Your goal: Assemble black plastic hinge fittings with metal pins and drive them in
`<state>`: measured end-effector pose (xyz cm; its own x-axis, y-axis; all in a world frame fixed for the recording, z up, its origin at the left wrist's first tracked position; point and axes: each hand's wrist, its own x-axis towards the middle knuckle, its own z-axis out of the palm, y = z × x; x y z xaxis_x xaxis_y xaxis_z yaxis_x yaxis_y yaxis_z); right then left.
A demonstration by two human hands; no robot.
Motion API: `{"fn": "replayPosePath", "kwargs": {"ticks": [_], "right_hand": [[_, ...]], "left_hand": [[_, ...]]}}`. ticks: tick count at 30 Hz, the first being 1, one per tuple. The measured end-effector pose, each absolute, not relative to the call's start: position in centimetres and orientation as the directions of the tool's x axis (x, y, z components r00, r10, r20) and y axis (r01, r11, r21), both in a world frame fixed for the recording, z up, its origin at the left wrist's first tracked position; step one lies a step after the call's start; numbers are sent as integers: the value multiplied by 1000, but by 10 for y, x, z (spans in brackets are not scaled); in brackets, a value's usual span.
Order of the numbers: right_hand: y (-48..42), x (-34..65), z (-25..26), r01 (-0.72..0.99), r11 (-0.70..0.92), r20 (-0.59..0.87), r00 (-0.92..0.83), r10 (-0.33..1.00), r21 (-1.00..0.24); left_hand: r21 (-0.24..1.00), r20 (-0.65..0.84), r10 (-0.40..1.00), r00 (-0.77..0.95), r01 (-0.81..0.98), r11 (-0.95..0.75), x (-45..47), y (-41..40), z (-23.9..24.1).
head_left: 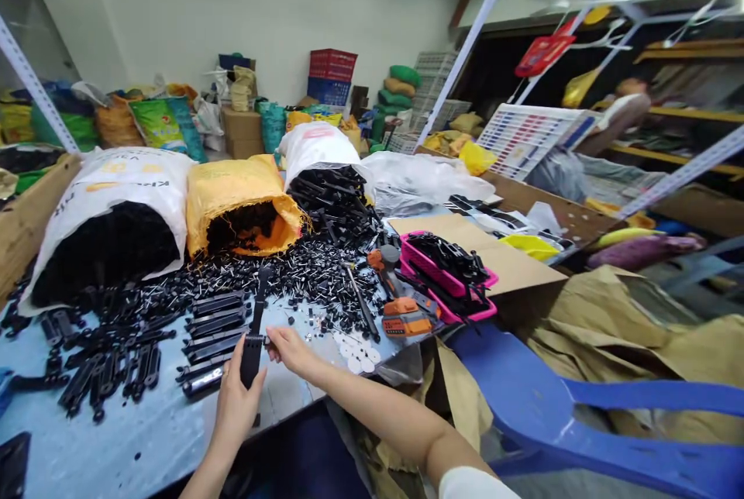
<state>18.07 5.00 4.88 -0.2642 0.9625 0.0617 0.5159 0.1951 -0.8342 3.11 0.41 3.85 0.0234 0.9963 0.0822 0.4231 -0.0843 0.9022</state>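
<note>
My left hand [235,400] grips a long black plastic bar [254,340], holding it upright above the blue-covered table [116,445]. My right hand [289,349] pinches something small at the bar's right side; I cannot make out what. A row of finished black bars [214,328] lies just left of the hands. Small black screws or pins [314,266] are heaped behind them.
White [110,204], yellow [241,201] and another white sack [325,166] of black parts lie open at the back. An orange power screwdriver [401,305] and a pink tray [447,270] sit right of the hands. A blue plastic chair [552,406] stands at the right.
</note>
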Motion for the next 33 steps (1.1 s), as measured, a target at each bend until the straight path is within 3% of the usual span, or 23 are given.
{"fn": "replayPosePath", "kwargs": {"ticks": [4, 9, 11, 13, 15, 16, 18, 21, 23, 26, 31, 33], "right_hand": [[46, 187, 57, 585, 395, 263, -300, 917, -709], [48, 187, 56, 602, 215, 69, -256, 964, -769], [48, 192, 58, 668, 371, 205, -316, 926, -645], [49, 200, 60, 718, 566, 352, -449, 822, -406], [51, 207, 59, 714, 664, 403, -554, 729, -220], [52, 208, 58, 717, 670, 409, -562, 719, -194], [55, 204, 52, 723, 638, 397, -521, 756, -265], [56, 187, 41, 654, 395, 215, -340, 915, -646], [55, 177, 37, 554, 203, 42, -289, 956, -807], [50, 174, 41, 510, 137, -29, -303, 953, -849], [43, 185, 56, 581, 328, 174, -306, 936, -745], [43, 183, 58, 517, 189, 16, -322, 947, -835]], "left_hand": [[929, 57, 998, 41, 364, -68, 30, 7, 32], [950, 13, 1000, 17, 312, -17, 32, 6, 39], [976, -71, 997, 32, 209, 63, 31, 6, 43], [982, -134, 990, 55, 140, 125, 30, 7, 45], [982, -132, 989, 62, 143, 122, 30, 6, 45], [981, -108, 993, 55, 168, 98, 31, 6, 44], [973, -47, 998, 37, 228, 38, 33, 5, 41], [945, 12, 1000, 11, 326, -15, 34, 4, 39], [919, 17, 1000, -16, 395, -9, 33, 4, 40], [918, -3, 1000, -8, 397, 6, 28, 5, 40], [968, -35, 997, 71, 252, 16, 26, 5, 42], [948, -11, 998, 58, 318, -9, 27, 3, 45]]}}
